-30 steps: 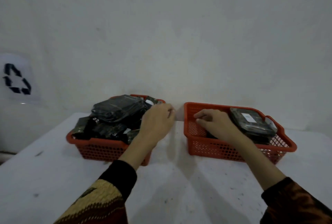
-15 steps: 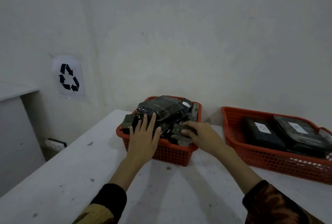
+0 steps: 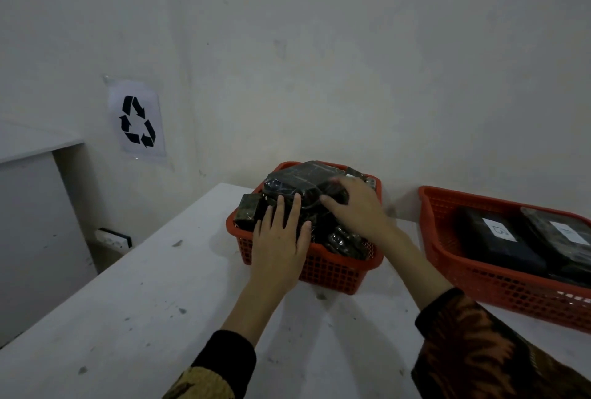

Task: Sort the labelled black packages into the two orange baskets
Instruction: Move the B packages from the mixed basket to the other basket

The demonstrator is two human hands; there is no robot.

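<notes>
The left orange basket (image 3: 332,274) is heaped with black wrapped packages; the topmost package (image 3: 297,178) lies across the pile. My left hand (image 3: 281,242) lies flat on the pile at the basket's front rim, fingers spread, holding nothing. My right hand (image 3: 358,210) lies over the middle of the pile, its fingers bent onto a black package (image 3: 335,195); whether it grips it is unclear. The right orange basket (image 3: 430,238) holds two black packages with white labels, one on the left (image 3: 508,254) and one further right (image 3: 550,238).
Both baskets stand on a white table (image 3: 128,318) pushed into the corner of a white wall. A recycling sign (image 3: 137,122) hangs on the left wall, with a wall socket (image 3: 113,237) below it. A grey cabinet (image 3: 28,222) stands at the far left.
My right hand left the right basket, crossed to the left basket and climbed onto the top of the pile. My left hand went from beside the basket to flat on the pile's front.
</notes>
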